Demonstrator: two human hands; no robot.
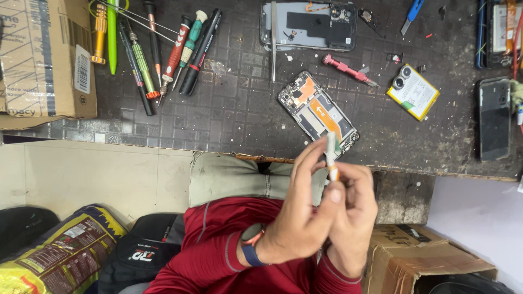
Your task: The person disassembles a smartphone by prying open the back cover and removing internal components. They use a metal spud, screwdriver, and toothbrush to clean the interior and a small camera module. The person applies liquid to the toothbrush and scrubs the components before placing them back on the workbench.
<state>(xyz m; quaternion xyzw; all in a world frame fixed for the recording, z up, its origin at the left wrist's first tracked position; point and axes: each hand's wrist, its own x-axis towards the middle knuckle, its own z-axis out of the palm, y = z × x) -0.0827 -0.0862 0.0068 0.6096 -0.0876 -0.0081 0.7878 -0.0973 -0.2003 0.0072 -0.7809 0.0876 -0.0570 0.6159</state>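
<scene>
Head view: both hands are meeting low over the lap, below the bench edge (pixel 414 170). Left hand (pixel 297 218) and right hand (pixel 354 212) are together pinching a thin white tool (pixel 330 149) with an orange lower end, held upright between the fingertips. Both are gripping it; neither is resting on the bench.

Open phone (pixel 317 114), back cover off, is lying tilted on the bench just above the hands, orange flex and board exposed, untouched at this moment.

Step in hand, by my reading: the tool is being readied or adjusted in the fingers, apart from the phone. Next move would likely call for 1 hand to free itself and steady the phone while the tip is being brought onto it with a light touch.

A second phone shell (pixel 308 25), a red screwdriver (pixel 348 69) and a row of drivers (pixel 163 51) are lying well apart on the bench.

Hard to make out: the tool's tip and kind, and whether anything small is sitting on it. Fingers are hiding its lower end. The phone's lower corner is sitting behind the tool.
</scene>
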